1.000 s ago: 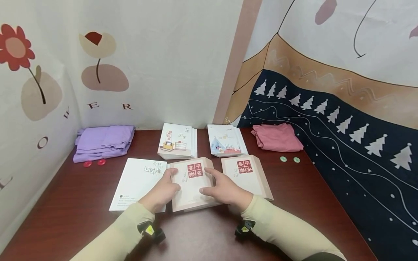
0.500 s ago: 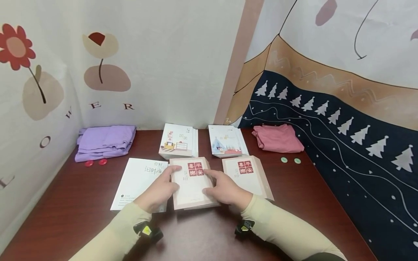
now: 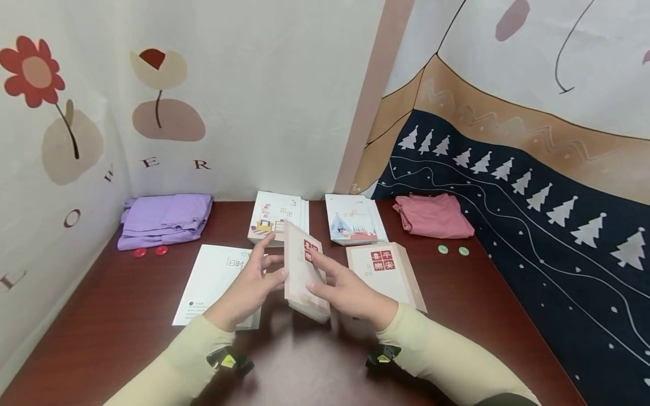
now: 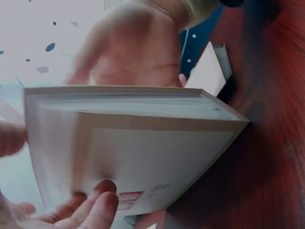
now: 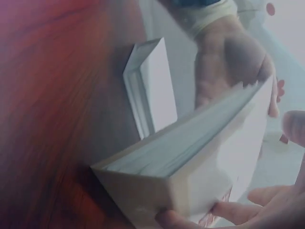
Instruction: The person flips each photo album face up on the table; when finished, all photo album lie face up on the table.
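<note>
A thick beige-edged book (image 3: 299,276) with a red four-character block on its pale cover stands steeply tilted over the table's middle. My right hand (image 3: 350,290) grips it from the right, thumb and forefinger on the cover. On the other side my left hand (image 3: 238,293) has its fingers spread, with the thumb tip right at the book's left edge. The page block (image 4: 143,105) shows between the covers in the left wrist view, and the left fingertips (image 4: 107,195) overlap the cover there. In the right wrist view, the right fingers (image 5: 233,212) lie on the cover.
A white book (image 3: 203,287) lies left, and a matching beige book (image 3: 396,287) right. Two illustrated book stacks (image 3: 279,214) (image 3: 355,220) stand behind. Folded purple cloth (image 3: 165,220) and pink cloth (image 3: 434,214) lie at the back, with red buttons (image 3: 161,250) and green buttons (image 3: 443,249) nearby.
The book was lying nearly flat between both hands; now its left side is tipped up and it has turned steeply. The left fingers have come off its cover and spread beside it.
</note>
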A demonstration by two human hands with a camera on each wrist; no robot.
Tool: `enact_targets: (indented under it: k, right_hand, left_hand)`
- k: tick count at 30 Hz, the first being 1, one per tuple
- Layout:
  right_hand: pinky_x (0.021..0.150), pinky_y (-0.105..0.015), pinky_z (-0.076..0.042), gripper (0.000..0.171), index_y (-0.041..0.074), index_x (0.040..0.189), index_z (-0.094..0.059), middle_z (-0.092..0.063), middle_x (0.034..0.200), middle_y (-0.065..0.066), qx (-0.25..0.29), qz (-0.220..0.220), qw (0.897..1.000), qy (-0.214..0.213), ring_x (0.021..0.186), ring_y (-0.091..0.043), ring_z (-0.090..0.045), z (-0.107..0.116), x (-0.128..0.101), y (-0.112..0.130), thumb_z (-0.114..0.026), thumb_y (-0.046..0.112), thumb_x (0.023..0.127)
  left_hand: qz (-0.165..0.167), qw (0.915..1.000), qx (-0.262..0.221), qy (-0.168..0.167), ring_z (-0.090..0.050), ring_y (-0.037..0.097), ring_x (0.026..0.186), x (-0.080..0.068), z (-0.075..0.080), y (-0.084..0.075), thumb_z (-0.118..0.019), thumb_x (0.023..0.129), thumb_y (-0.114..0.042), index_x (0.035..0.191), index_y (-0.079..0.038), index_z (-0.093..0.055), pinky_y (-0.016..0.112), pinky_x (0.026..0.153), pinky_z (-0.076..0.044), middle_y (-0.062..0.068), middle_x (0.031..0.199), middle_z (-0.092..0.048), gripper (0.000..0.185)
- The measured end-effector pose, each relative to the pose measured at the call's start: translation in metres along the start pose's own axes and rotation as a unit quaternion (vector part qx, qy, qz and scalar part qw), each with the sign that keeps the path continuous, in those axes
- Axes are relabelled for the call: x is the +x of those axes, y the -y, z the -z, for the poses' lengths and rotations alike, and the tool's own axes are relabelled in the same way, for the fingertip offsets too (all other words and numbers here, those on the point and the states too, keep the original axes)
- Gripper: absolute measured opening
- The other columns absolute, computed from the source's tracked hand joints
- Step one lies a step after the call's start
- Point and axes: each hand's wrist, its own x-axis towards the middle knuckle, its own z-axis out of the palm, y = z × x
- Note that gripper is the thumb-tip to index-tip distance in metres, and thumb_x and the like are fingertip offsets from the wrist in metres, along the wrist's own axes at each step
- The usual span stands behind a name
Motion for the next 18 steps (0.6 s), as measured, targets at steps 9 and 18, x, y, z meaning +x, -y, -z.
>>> enact_targets:
  k: [9, 18]
  right_hand:
    - [0.107, -0.066, -0.048, 0.084, 0.026, 0.172, 0.000, -0.017, 0.174, -0.024, 0.089, -0.047, 0.995, -0.011, 0.153, -0.049, -0.034, -0.004, -0.004, 0.022, -0.056, 0.024, 0.109]
    - [0.102, -0.044, -0.056, 0.110, 0.026, 0.171, 0.002, -0.037, 0.165, -0.023, 0.013, -0.092, 0.992, -0.086, 0.123, -0.029, -0.064, -0.005, -0.002, 0.021, -0.075, 0.018, 0.093]
  left_hand:
    - [-0.051, 0.9944, -0.019, 0.090, -0.037, 0.054, 0.148, 0.003, -0.001, 0.013, -0.038, 0.115, -0.019, 0.170, -0.019, 0.001, 0.060, 0.115, -0.044, 0.032, 0.169, -0.023, 0.067]
    - [-0.034, 0.9866, 0.051, 0.151, -0.037, 0.045, 0.152, 0.005, -0.006, 0.029, -0.037, 0.116, -0.022, 0.171, -0.018, -0.003, 0.059, 0.120, -0.036, 0.022, 0.166, -0.039, 0.065]
